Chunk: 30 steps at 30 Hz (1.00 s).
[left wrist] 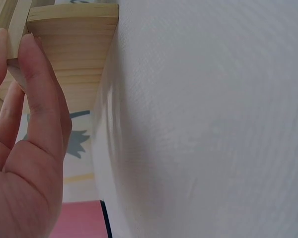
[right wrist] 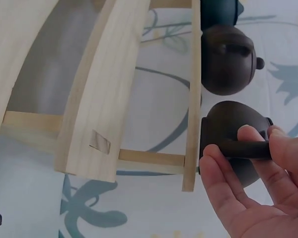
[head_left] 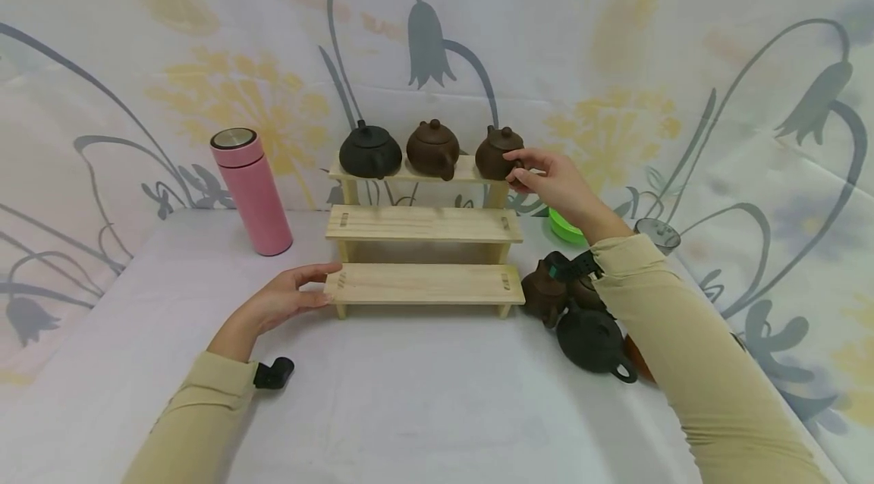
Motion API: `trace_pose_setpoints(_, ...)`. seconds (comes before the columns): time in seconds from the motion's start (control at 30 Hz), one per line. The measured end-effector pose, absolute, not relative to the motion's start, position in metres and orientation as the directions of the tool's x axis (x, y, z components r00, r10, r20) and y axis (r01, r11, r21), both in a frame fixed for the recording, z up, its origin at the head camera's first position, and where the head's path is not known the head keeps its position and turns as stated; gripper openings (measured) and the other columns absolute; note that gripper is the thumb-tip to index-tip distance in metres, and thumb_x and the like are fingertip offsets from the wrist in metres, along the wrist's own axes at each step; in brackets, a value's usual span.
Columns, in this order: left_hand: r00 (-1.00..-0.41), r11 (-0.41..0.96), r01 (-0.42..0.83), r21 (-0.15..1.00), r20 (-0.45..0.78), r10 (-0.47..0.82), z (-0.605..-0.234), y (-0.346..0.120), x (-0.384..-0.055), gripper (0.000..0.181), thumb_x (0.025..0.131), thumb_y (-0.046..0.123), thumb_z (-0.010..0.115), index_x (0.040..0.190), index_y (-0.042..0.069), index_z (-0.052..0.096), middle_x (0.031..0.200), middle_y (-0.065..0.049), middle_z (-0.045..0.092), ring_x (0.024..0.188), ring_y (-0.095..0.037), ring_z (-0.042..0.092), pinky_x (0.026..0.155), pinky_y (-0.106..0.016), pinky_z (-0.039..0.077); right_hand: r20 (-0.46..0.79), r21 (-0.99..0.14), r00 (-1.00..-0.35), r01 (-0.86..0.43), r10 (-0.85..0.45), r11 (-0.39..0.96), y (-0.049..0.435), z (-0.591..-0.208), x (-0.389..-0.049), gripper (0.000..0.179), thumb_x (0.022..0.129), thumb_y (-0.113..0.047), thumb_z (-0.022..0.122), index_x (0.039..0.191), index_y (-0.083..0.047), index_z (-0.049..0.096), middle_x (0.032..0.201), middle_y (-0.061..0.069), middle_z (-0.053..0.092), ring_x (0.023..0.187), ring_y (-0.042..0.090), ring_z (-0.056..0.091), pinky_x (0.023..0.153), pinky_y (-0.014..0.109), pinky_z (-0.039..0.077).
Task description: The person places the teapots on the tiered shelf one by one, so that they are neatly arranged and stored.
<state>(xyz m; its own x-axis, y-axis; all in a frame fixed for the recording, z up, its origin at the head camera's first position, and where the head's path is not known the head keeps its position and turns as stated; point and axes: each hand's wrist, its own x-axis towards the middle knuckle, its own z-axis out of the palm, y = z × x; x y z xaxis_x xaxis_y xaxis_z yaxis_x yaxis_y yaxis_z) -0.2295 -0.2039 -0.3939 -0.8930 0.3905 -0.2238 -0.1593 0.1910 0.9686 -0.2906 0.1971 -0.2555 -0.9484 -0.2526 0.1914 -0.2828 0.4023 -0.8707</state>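
Note:
A three-tier wooden display stand [head_left: 423,224] stands against the cloth backdrop. My left hand [head_left: 287,300] pinches the left end of its lowest board, thumb and fingers on either side of the edge in the left wrist view. On the top tier sit a black teapot [head_left: 369,152] at left, a brown teapot [head_left: 432,147] in the middle and a second brown teapot [head_left: 497,153] at the right end. My right hand [head_left: 553,179] holds that right-hand teapot by its handle [right wrist: 243,148]; in the right wrist view its base is against the top board.
A pink thermos [head_left: 253,192] stands left of the stand. To the right, another black teapot [head_left: 590,340] and a brown teapot [head_left: 543,293] crowd together, partly under my right forearm. Behind that arm show a green dish [head_left: 565,227] and a clear cup [head_left: 658,234].

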Motion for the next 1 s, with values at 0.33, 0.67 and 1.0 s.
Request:
trace_pose_setpoints(0.33, -0.893, 0.214, -0.162, 0.963, -0.235, 0.383, -0.393, -0.203, -0.229, 0.062, 0.088, 0.004, 0.063, 0.142, -0.002, 0.034, 0.136, -0.023, 0.027, 0.102, -0.018, 0.048, 0.090, -0.028, 0.047, 0.192, -0.874, -0.956, -0.269, -0.221, 0.405, 0.184, -0.255, -0.304, 0.033, 0.097, -0.001, 0.045, 0.129, 0.001, 0.051, 0.101, 0.017, 0.059, 0.097, 0.029, 0.057, 0.086, 0.033, 0.049)
trace_pose_setpoints(0.67, -0.896, 0.192, -0.176, 0.965, -0.238, 0.375, -0.394, -0.204, -0.230, 0.062, 0.087, 0.003, 0.063, 0.142, -0.002, 0.034, 0.135, -0.022, 0.027, 0.099, -0.015, 0.050, 0.088, -0.026, 0.048, 0.201, -0.862, -0.961, -0.267, -0.191, 0.432, 0.184, -0.260, -0.309, 0.037, 0.095, -0.004, 0.050, 0.133, -0.003, 0.049, 0.111, 0.016, 0.047, 0.096, 0.032, 0.058, 0.086, 0.033, 0.050)
trace_pose_setpoints(1.0, -0.895, 0.187, -0.184, 0.965, -0.243, 0.373, -0.395, -0.203, -0.230, 0.062, 0.087, 0.002, 0.063, 0.142, -0.002, 0.034, 0.135, -0.023, 0.027, 0.098, -0.014, 0.051, 0.087, -0.026, 0.048, 0.196, -0.897, -0.971, -0.234, -0.138, 0.374, 0.196, -0.268, -0.293, 0.046, 0.092, -0.008, 0.057, 0.137, -0.008, 0.045, 0.110, 0.012, 0.048, 0.089, 0.017, 0.059, 0.078, 0.029, 0.048)
